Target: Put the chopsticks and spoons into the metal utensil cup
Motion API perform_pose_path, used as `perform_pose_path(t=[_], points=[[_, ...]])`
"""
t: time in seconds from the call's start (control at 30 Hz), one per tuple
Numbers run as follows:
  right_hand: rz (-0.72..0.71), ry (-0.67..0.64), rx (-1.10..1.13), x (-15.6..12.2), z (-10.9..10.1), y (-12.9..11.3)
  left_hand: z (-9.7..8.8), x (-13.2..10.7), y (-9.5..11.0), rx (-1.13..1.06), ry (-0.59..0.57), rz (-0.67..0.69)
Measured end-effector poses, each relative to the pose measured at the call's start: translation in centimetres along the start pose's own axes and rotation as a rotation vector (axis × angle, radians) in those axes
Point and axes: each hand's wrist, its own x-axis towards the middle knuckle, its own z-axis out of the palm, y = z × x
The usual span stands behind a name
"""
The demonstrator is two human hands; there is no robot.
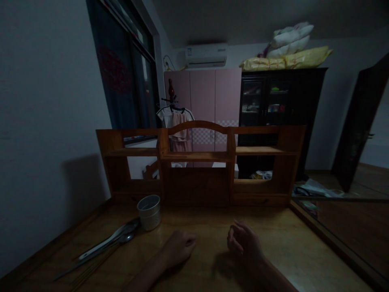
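Observation:
My left hand (181,246) rests on the wooden desk (200,275), its fingers curled into a loose fist with nothing seen in it. To the right, my right hand (244,240) is raised a little, palm turned inward; its fingers are loosely bent and partly apart, and no object shows in them. A grey metal cup-like container (149,213) stands upright beyond my left hand. Left of it lie a long white-handled utensil (100,245), a spoon (126,238) and several thin sticks (94,267), close together. Neither hand touches these things.
A wooden shelf unit (197,156) spans the back of the desk. A wall (45,162) borders the left side, and a raised wooden edge (328,243) runs along the right. Farther off stand a pink wardrobe (202,93) and a dark cabinet (306,101).

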Motion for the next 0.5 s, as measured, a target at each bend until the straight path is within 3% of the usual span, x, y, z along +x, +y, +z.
perform_pose_path(t=[0.5], points=[[-0.022,-0.009,-0.061,-0.01,-0.03,0.03,0.04,0.0,0.06,0.021,0.002,-0.009]])
